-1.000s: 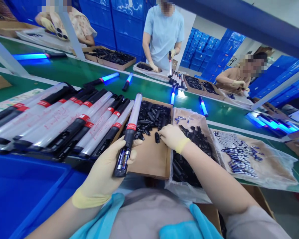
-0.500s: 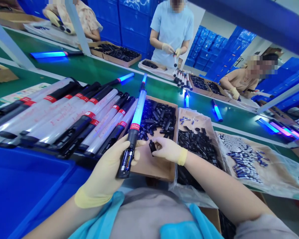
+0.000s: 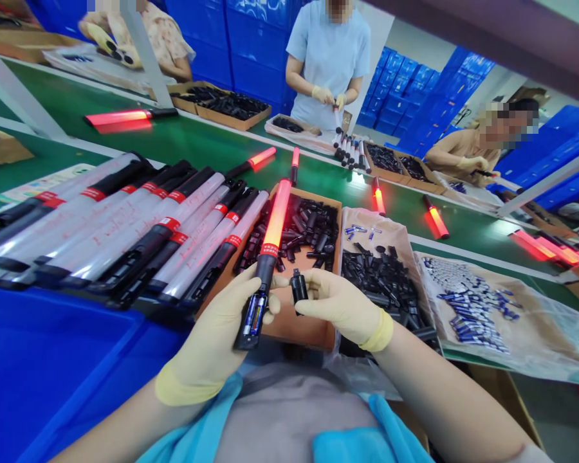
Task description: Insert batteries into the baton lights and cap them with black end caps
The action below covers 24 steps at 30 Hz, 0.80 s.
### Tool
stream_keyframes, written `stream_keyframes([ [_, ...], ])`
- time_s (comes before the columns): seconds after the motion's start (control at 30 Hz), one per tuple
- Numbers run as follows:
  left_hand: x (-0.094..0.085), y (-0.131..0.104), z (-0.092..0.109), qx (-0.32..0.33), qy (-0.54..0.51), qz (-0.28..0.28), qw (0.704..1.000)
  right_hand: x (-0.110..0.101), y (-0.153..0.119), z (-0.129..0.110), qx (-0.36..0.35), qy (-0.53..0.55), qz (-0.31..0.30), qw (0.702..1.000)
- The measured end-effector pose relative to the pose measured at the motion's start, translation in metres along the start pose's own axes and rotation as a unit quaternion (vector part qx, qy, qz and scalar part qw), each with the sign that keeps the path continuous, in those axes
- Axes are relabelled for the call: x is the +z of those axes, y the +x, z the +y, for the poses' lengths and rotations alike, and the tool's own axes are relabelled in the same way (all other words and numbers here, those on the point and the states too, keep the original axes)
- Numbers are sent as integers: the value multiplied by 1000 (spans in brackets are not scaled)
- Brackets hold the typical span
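Note:
My gloved left hand (image 3: 222, 321) is wrapped round the black handle of a light stick (image 3: 276, 222), whose tube glows red and points away from me. Its battery compartment is uncovered and faces up, with batteries (image 3: 255, 314) inside. Between the thumb and fingers of my gloved right hand (image 3: 338, 301) is a small black battery cover (image 3: 298, 292), upright and just right of the handle, apart from it. Below and beyond both hands lies a cardboard box (image 3: 313, 331) holding many similar black covers (image 3: 313, 225).
Unlit light sticks (image 3: 110, 225) are piled at left, above a blue bin (image 3: 53, 373). Right of the box stand a lined tray of black parts (image 3: 381, 276) and one of batteries (image 3: 473, 315). Red-lit sticks (image 3: 434, 215) lie on the green belt (image 3: 212, 138). Co-workers (image 3: 328, 58) work across it.
The lit sticks have turned from blue to red, and those on the belt have shifted right. Both my hands have moved slightly right, still holding the stick and the cover.

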<state>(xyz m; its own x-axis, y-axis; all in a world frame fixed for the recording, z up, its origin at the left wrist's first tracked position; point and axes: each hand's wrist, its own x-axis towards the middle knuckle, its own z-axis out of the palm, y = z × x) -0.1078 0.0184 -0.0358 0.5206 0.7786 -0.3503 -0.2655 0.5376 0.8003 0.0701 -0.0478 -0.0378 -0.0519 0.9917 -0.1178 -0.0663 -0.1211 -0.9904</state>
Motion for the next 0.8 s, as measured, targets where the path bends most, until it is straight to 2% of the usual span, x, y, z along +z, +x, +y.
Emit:
stream_keyframes([
  [0.1,5,2,-4,-1,4,-10,1000,4,-1,2,-53,-123,74,988],
  [0.2,10,3,-10,2,-4,-14,1000,12,-1,2,-131,-321,161,924],
  [0.27,12,3,-13,-6,-19,-4,1000,18,-3,0,-163,-401,154,888],
  [0.3,13,3,-14,-10,-27,7,1000,20,-5,-1,-167,-419,136,882],
  [0.4,14,0,-13,-9,-46,49,998,25,-11,-5,-166,-426,72,887],
  [0.47,14,-2,-10,-8,-48,51,998,26,-13,-6,-184,-421,59,886],
  [0.6,14,-4,-7,-23,-36,-41,998,25,-14,-14,-223,-396,131,881],
  [0.7,13,-4,-6,-32,-43,-77,996,24,-18,-23,-188,-279,194,921],
  [0.8,13,-4,-6,-43,-75,-107,990,27,-21,-27,-147,-153,179,961],
])
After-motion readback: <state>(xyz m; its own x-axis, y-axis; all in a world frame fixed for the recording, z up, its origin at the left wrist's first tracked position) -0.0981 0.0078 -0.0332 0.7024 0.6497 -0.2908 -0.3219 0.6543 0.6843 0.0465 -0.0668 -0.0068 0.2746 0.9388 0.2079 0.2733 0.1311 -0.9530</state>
